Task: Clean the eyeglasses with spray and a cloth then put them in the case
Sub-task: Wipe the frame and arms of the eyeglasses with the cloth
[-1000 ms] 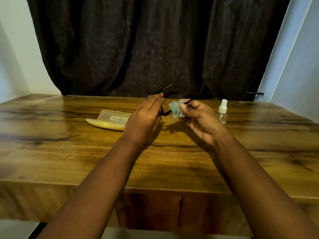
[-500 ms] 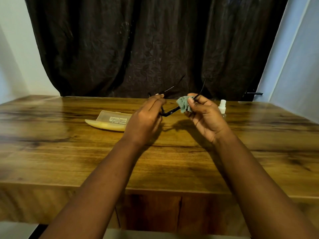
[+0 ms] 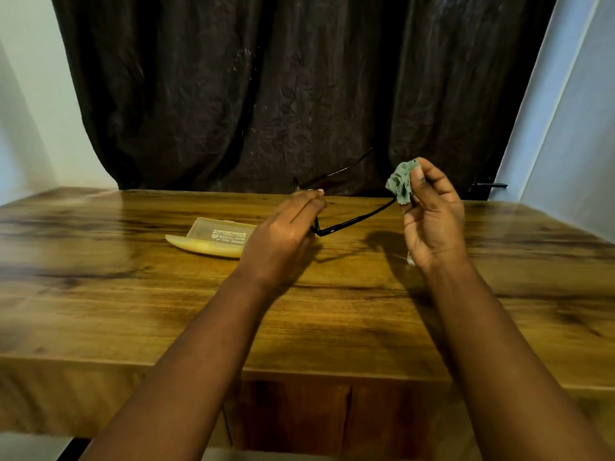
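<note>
Both hands up: left hand point(image 3: 283, 234) holds eyeglasses point(image 3: 349, 222); right hand point(image 3: 432, 221) pinches cloth point(image 3: 401, 184).

wooden table point(image 3: 133, 311), dark curtain point(image 3: 266, 94), pale walls point(image 3: 30, 94)

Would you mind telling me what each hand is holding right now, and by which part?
The left hand holds the eyeglasses at the front frame. The right hand pinches the bunched green cloth around the end of one temple arm.

The case point(image 3: 213, 240) lid carries several lines of white print, upside down and too blurred to read. The eyeglasses point(image 3: 346, 223) temple bears a small white mark.
</note>
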